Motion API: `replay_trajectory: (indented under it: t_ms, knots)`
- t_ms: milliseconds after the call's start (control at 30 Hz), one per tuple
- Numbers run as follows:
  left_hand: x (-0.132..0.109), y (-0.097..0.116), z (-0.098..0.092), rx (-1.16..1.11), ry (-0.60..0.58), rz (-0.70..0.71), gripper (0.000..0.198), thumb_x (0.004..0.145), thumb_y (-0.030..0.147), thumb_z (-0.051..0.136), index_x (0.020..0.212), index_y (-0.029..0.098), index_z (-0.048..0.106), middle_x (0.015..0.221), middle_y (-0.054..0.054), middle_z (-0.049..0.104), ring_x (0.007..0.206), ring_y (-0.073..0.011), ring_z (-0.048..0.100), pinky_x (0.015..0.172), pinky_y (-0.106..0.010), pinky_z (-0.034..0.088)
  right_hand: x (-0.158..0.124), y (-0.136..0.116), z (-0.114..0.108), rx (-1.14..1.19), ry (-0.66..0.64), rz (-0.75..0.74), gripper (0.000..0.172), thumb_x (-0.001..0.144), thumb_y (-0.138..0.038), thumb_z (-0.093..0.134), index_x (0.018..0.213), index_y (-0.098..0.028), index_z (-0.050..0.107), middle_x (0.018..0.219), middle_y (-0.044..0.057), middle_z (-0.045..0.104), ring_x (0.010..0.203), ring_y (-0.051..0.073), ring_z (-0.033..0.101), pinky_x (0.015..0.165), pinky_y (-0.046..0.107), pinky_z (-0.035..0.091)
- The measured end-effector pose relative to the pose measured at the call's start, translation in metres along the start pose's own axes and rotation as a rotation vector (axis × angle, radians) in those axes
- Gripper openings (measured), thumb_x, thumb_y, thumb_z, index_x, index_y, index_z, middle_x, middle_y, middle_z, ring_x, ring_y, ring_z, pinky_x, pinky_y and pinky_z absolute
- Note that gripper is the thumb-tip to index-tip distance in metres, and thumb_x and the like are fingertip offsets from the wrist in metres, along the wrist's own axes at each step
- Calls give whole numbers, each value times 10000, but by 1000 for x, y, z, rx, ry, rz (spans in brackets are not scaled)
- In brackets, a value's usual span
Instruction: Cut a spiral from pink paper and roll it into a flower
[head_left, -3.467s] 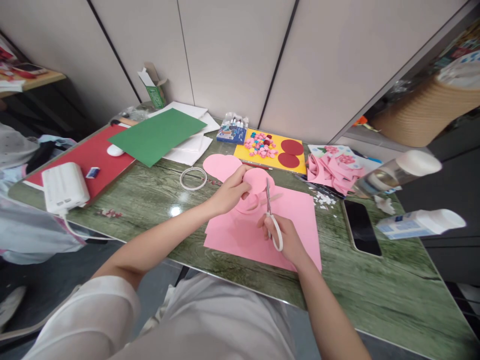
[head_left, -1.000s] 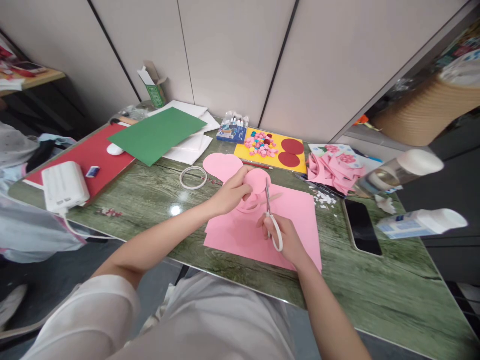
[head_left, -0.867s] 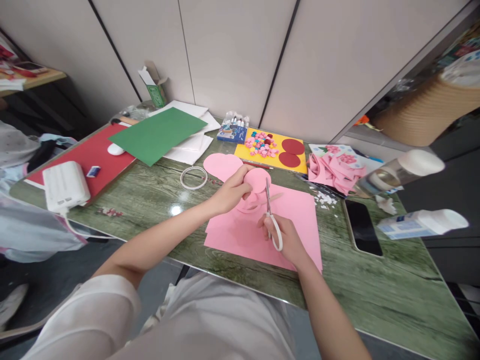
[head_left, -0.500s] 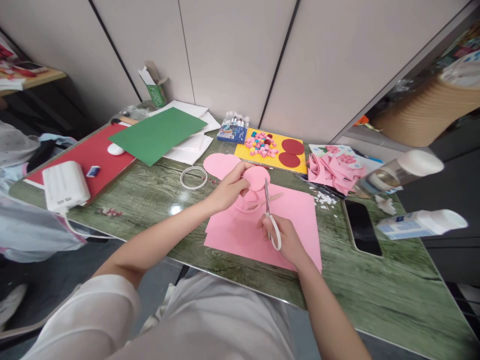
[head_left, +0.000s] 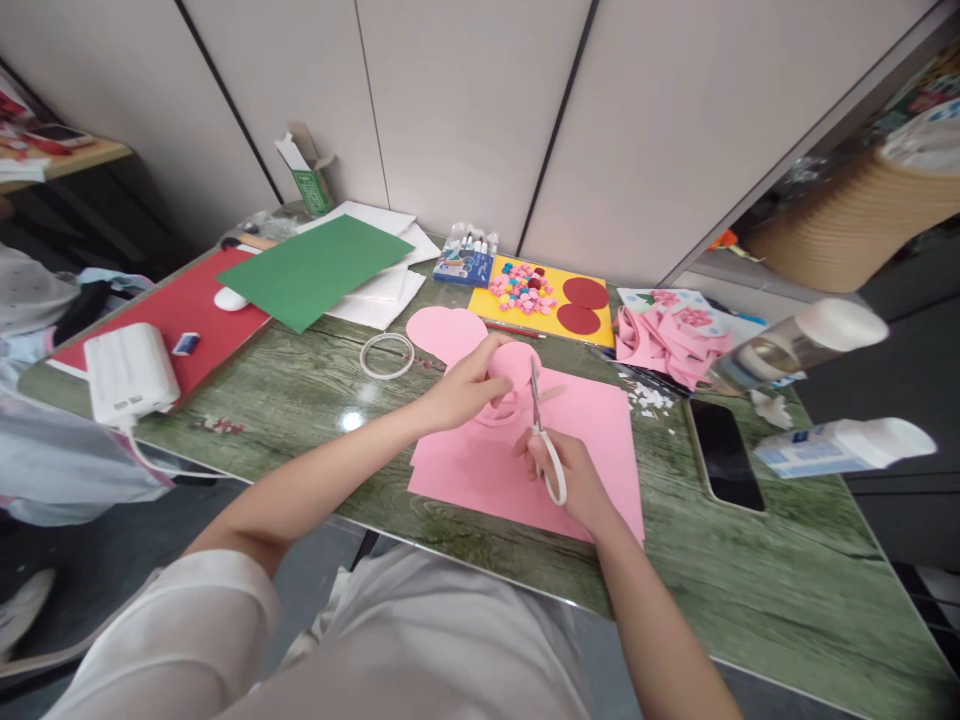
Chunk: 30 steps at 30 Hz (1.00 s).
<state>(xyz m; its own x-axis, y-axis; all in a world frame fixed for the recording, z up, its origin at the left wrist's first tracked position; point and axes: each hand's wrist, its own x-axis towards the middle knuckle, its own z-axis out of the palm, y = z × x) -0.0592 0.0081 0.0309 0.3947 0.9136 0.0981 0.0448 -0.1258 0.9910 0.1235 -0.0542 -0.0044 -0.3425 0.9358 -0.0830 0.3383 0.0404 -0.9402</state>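
Note:
My left hand (head_left: 459,385) pinches a round pink paper piece (head_left: 513,365) and holds it up above a large pink sheet (head_left: 592,440) on the green table (head_left: 315,385). A curl of trimmed pink paper hangs under the round piece. White-handled scissors (head_left: 546,440) are gripped in my right hand (head_left: 568,478), their blades pointing up along the right edge of the round piece.
A pink cut-out (head_left: 439,328), a white ring (head_left: 386,355), a yellow sheet (head_left: 551,300) with small paper bits and red discs, pink scraps (head_left: 667,340), a phone (head_left: 724,455), green (head_left: 315,268) and red sheets (head_left: 172,315), a white power bank (head_left: 129,372). Bottles (head_left: 840,445) lie at the right.
The round pink piece has turned slightly in my left hand and the scissors have shifted a little along its edge. Everything else is unchanged.

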Motion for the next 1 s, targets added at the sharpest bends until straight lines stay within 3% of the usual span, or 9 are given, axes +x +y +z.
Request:
replay_trajectory:
  t_ms: [333,667,1000]
  knots:
    - [0,0,1,59,52,31,407,659,92,444,1053,196,464,940,-3,497,657,-74,445,554,-190,372,-1,-1,0,-9,-2,-6,386,877,-491,402,716,-167,536,571,-19,492,560,120,475,555,245,360]
    - [1,7,-1,-63,50,36,370,643,56,419,983,192,467,791,29,475,578,-59,425,513,-186,359,0,-2,0,1,0,7,375,876,-470,415,698,-167,546,553,-20,494,544,118,473,544,243,365]
    - [1,6,0,-70,57,32,437,656,65,378,1063,201,459,635,64,418,515,-63,391,506,-201,316,0,-2,0,-5,-6,14,376,873,-468,419,690,-165,547,544,-23,488,536,117,472,533,238,360]
